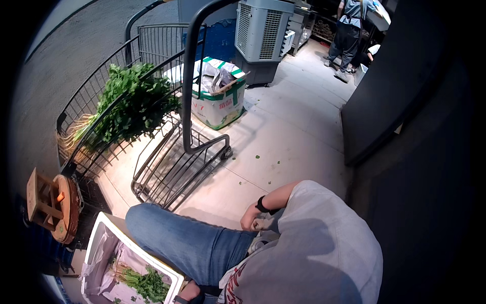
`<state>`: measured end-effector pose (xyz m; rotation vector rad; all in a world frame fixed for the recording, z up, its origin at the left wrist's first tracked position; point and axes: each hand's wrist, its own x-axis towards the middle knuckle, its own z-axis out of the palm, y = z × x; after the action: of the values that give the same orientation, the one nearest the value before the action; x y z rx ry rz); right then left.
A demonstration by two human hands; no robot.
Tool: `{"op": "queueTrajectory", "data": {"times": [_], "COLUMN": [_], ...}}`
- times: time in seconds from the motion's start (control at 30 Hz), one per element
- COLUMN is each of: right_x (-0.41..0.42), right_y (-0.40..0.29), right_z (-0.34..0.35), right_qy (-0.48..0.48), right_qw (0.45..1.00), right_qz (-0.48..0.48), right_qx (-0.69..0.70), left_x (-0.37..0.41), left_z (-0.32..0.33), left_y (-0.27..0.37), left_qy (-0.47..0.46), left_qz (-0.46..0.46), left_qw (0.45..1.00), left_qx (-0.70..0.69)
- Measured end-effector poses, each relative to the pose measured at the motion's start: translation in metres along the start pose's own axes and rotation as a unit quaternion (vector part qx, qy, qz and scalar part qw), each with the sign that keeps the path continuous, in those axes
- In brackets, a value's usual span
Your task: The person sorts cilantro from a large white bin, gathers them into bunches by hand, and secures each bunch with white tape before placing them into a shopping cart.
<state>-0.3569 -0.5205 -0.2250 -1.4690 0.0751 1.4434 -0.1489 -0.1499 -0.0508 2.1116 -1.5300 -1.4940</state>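
My right hand [249, 219], below a black wristband, is beside my hip with fingers curled at a greyish, cloth-like thing [258, 225]. Whether the fingers close on it is unclear. At the bottom, my left hand [190, 291] is close to the corner of a white foam box [175, 283], its fingers mostly hidden. Inside the box, a small bunch of leafy greens [146, 283], looking like coriander, lies on a purplish liner [123, 250]. Beyond my denim-covered leg stands a wire cart [171, 178]. A large bunch of rooted greens [131, 102] rests in its upper basket.
A small wooden stool [43, 197] and round wooden board [70, 211] are at left. Behind the cart sit a taped foam box [218, 108] and an air cooler [262, 34]. A person [349, 30] stands farther off; another is partly visible. A dark panel [387, 91] flanks the right.
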Motion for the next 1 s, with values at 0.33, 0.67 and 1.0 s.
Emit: {"op": "queueTrajectory", "data": {"times": [0.33,0.67,1.0], "right_x": [0.009,-0.005,0.006], "right_y": [-0.031,-0.099,-0.241], "right_z": [-0.001,-0.004,-0.136], "right_qy": [0.13,-0.042,0.253], "right_qw": [0.961,0.984,0.92], "right_qz": [-0.21,0.063,0.043], "right_qx": [-0.122,-0.163,-0.295], "left_x": [0.041,0.017,0.018], "left_z": [0.015,0.043,0.04], "left_y": [0.006,-0.031,-0.035], "left_qy": [0.083,0.106,0.169], "left_qz": [-0.001,0.072,0.054], "left_qw": [0.996,0.984,0.969], "left_qx": [0.007,-0.121,-0.172]}}
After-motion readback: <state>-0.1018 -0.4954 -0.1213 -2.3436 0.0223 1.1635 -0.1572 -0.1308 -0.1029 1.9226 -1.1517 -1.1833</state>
